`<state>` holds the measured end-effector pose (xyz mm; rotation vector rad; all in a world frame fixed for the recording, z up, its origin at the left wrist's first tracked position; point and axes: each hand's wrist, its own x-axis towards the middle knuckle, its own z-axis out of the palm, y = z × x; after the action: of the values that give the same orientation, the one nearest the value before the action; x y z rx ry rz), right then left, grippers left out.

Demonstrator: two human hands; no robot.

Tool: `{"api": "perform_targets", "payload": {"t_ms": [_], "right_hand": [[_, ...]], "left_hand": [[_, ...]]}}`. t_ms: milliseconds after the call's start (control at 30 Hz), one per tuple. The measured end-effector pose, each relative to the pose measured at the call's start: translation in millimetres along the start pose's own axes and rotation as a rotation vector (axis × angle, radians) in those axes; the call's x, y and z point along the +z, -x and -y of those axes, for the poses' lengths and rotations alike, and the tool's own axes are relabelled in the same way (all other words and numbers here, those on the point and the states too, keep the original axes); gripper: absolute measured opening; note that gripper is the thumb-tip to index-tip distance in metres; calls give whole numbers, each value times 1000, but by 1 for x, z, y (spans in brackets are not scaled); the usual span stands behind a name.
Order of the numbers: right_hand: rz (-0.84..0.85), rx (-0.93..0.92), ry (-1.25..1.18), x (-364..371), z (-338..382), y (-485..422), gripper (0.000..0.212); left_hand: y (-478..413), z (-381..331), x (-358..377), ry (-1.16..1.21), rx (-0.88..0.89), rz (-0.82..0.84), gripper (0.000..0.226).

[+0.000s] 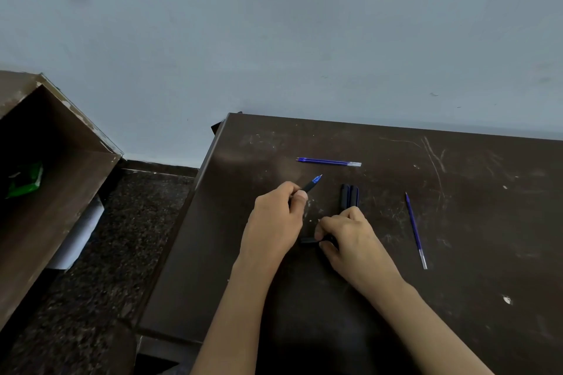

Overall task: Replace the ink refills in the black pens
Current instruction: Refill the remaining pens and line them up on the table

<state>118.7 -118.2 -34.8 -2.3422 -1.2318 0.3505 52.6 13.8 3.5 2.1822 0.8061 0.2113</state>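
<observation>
My left hand (275,222) grips a black pen (311,184) whose blue tip points up and to the right, away from me. My right hand (350,237) rests on the dark table (457,207) with its fingers closed on a small black pen piece (309,241), probably a cap. Two capped black pens (349,195) lie side by side just beyond my right hand. Two blue ink refills (329,162) lie together farther back. A single blue refill (415,230) lies alone to the right.
The table's left edge (195,207) drops to a speckled dark floor (106,253). An open brown cabinet (54,176) holding something green (26,179) stands at the left. A pale wall (274,39) runs behind the table.
</observation>
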Motion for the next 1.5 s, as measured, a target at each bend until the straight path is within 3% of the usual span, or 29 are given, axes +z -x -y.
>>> {"api": "perform_targets", "payload": {"t_ms": [100,267,433,500,900,1133,1500], "right_hand": [[-76,85,-170,-6,0,-2,10],[-224,364,-937,-22,7,-5,17],[-230,467,-1219,-21,5,-7,35],[-225,471,-1265,-21,3,-8,40],[-218,467,-1357,-21,-2,-10,3],[-241,366,-1382,-20,-2,-9,20],[-272,235,-1437,-20,0,-10,21]], "left_hand": [[0,-2,-1,50,-33,8,25],[3,-5,-3,-8,55,122,16],[7,-8,1,66,134,258,22],[6,-8,2,70,154,265,23],[7,-12,3,57,173,325,30],[8,-14,-1,155,102,363,35],[6,-14,-3,286,40,395,37]]}}
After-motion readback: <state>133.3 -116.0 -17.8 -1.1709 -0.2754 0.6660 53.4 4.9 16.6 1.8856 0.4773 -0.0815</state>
